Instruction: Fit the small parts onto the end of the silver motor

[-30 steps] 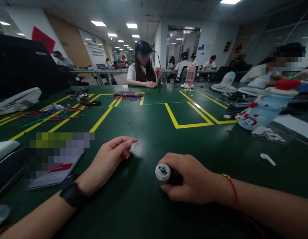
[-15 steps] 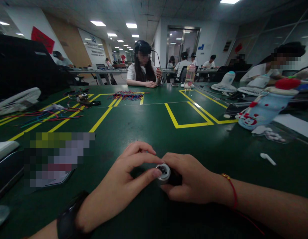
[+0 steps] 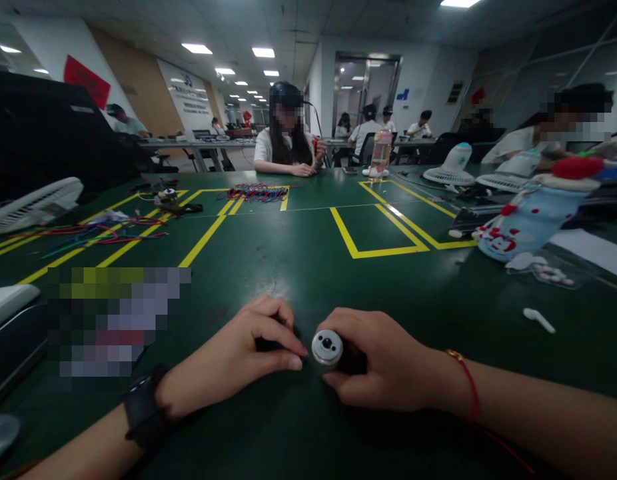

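Note:
My right hand [image 3: 376, 360] is wrapped round a black cylinder with a silver end [image 3: 327, 347]. That round metal face points up toward me and shows a dark centre hole with smaller holes beside it. The rest of the cylinder is hidden by my fingers and shadow. Just left of it is my left hand [image 3: 258, 347], apart from the metal end. Its thumb and index tips are close together with a small gap, and I see nothing between them. A black watch [image 3: 146, 408] is on my left wrist, and a red cord bracelet [image 3: 471, 383] on my right.
On the green table [image 3: 268, 267] lie a white earbud [image 3: 538, 320], a blue bottle [image 3: 531, 217], bundled wires [image 3: 256, 193], loose wires [image 3: 108, 230] and white fans [image 3: 448, 167]. A co-worker [image 3: 288, 140] sits opposite. A computer mouse [image 3: 1, 433] is at lower left.
My left hand has drawn back to the left, off the cylinder's silver end, which now shows fully. My right hand keeps its hold in about the same place.

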Demonstrator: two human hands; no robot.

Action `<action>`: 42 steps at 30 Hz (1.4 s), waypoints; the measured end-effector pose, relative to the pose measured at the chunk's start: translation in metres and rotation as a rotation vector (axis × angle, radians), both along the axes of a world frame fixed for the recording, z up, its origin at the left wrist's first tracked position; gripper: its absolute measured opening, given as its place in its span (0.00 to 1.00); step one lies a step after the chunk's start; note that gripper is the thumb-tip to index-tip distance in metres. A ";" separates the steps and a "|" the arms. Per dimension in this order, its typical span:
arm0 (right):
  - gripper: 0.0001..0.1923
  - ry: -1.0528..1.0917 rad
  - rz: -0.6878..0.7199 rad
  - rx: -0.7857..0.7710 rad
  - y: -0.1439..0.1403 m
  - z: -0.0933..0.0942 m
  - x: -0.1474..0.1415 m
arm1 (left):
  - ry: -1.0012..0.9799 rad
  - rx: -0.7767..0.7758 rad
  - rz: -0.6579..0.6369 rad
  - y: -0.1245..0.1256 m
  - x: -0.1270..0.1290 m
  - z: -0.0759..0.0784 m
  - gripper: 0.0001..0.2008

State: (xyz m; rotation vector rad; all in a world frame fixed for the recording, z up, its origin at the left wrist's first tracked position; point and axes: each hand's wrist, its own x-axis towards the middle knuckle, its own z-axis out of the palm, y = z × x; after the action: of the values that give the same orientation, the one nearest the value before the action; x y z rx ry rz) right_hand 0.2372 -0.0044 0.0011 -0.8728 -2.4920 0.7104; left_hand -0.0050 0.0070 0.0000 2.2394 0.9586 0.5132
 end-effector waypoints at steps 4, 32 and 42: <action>0.16 0.000 0.005 -0.008 0.000 -0.001 0.000 | 0.047 0.026 -0.034 0.000 0.001 -0.002 0.04; 0.17 -0.036 -0.008 -0.023 0.000 0.002 0.001 | -0.537 -0.350 0.385 0.008 -0.010 -0.007 0.18; 0.15 -0.025 -0.010 -0.015 0.000 0.002 -0.001 | -0.179 -0.057 0.137 -0.011 0.009 0.010 0.04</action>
State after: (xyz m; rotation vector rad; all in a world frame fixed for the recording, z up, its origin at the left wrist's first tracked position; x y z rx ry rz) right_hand 0.2364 -0.0046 0.0031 -0.9040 -2.5053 0.7197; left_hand 0.0045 -0.0039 0.0101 2.0473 1.0242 0.7253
